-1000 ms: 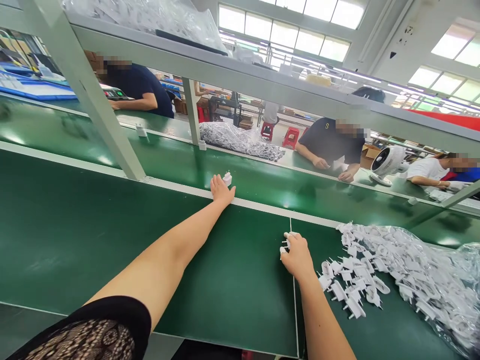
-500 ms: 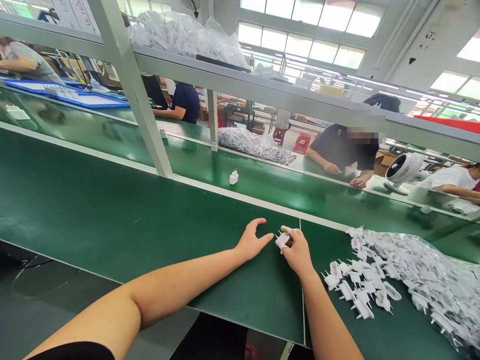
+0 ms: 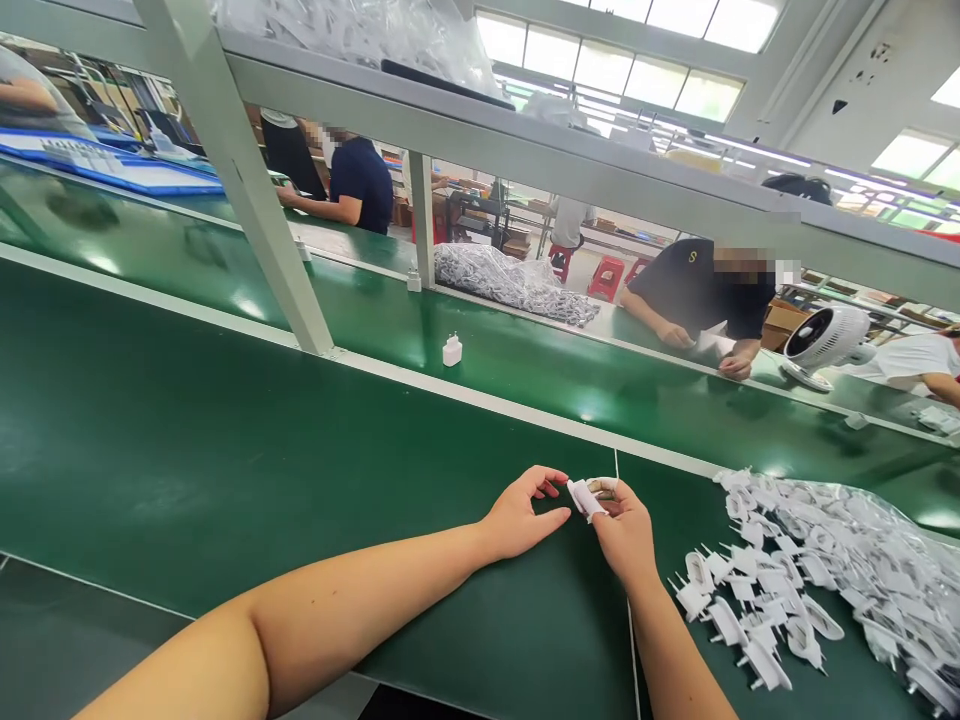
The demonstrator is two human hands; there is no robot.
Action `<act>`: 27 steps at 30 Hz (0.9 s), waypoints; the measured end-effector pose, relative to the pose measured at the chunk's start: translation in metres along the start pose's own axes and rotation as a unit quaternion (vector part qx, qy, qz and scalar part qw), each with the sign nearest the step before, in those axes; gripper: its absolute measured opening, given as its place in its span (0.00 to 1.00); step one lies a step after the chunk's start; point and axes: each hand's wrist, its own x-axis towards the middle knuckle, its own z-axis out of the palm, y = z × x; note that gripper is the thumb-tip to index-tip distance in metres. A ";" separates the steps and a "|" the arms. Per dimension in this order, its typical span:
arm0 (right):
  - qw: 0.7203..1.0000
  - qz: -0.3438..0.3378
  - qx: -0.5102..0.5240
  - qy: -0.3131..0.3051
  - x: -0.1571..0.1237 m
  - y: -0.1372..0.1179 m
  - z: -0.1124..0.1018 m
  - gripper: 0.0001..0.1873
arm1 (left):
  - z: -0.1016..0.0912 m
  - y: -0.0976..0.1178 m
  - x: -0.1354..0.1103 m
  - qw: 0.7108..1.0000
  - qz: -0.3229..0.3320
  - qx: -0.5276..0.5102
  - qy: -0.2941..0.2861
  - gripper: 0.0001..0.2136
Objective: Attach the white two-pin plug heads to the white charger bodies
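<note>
My right hand [image 3: 622, 530] is closed on a small white plug part [image 3: 585, 498], held just above the green bench top [image 3: 225, 450]. My left hand [image 3: 525, 512] hovers right beside it with curled, spread fingers and nothing in them, its fingertips almost touching the part. A finished white charger [image 3: 452, 350] stands alone on the green conveyor belt beyond the bench's white edge. To the right of my right arm lies a heap of white plug parts [image 3: 757, 610], spilling from a clear plastic bag [image 3: 862, 560].
A grey frame post [image 3: 247, 190] rises at the left and a shelf beam crosses overhead. Across the belt sit other people at work, one in a black shirt [image 3: 697, 290]. A bag of white parts [image 3: 517, 285] and a small fan [image 3: 825, 345] stand on the far side.
My left hand let go of the charger on the belt and came back to the part in my right hand. The charger has drifted left along the belt.
</note>
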 end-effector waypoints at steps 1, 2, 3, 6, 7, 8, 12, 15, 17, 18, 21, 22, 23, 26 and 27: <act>1.000 0.016 0.026 -0.006 -0.001 -0.003 0.001 0.19 | 0.000 0.000 0.000 1.000 -0.002 -0.005 -0.001 0.18; 0.998 0.031 0.051 -0.012 -0.002 -0.005 0.001 0.19 | 0.001 -0.001 0.001 1.000 -0.004 -0.011 -0.004 0.17; 0.996 0.043 0.071 -0.018 -0.003 -0.008 0.002 0.20 | 0.001 -0.001 0.002 1.000 -0.006 -0.017 -0.006 0.15; 0.993 0.060 0.095 -0.033 -0.006 -0.015 0.004 0.22 | 0.001 0.000 0.004 0.999 -0.011 -0.032 -0.009 0.11; 0.991 0.068 0.105 -0.038 -0.007 -0.017 0.004 0.22 | 0.001 0.000 0.004 0.999 -0.013 -0.035 -0.010 0.11; 0.989 0.077 0.116 -0.043 -0.008 -0.019 0.005 0.22 | 0.001 0.000 0.004 0.999 -0.015 -0.037 -0.012 0.11; 0.980 0.106 0.158 -0.058 -0.011 -0.027 0.005 0.19 | 0.001 0.000 0.002 0.998 -0.021 -0.046 -0.025 0.13; 0.979 0.106 0.167 -0.059 -0.011 -0.030 0.005 0.18 | 0.001 0.000 0.002 0.998 -0.020 -0.052 -0.030 0.14; 0.978 0.106 0.166 -0.062 -0.011 -0.031 0.006 0.17 | 0.000 0.000 0.001 0.998 -0.020 -0.055 -0.033 0.15; 0.978 0.107 0.165 -0.065 -0.011 -0.032 0.006 0.17 | 0.000 0.000 0.001 0.998 -0.020 -0.057 -0.035 0.15; 0.977 0.109 0.168 -0.073 -0.010 -0.030 0.005 0.18 | 0.000 0.000 0.001 0.997 -0.019 -0.066 -0.044 0.16; 0.977 0.108 0.169 -0.075 -0.010 -0.029 0.005 0.18 | 0.000 0.001 0.001 0.996 -0.018 -0.069 -0.047 0.16; 0.977 0.106 0.171 -0.078 -0.010 -0.027 0.005 0.19 | -0.001 0.001 0.000 0.996 -0.017 -0.072 -0.049 0.16; 0.978 0.091 0.173 -0.078 -0.009 -0.020 0.004 0.19 | -0.001 0.003 0.000 0.996 -0.018 -0.077 -0.050 0.16; 0.978 0.086 0.173 -0.077 -0.009 -0.018 0.004 0.19 | -0.001 0.004 0.000 0.996 -0.018 -0.078 -0.050 0.15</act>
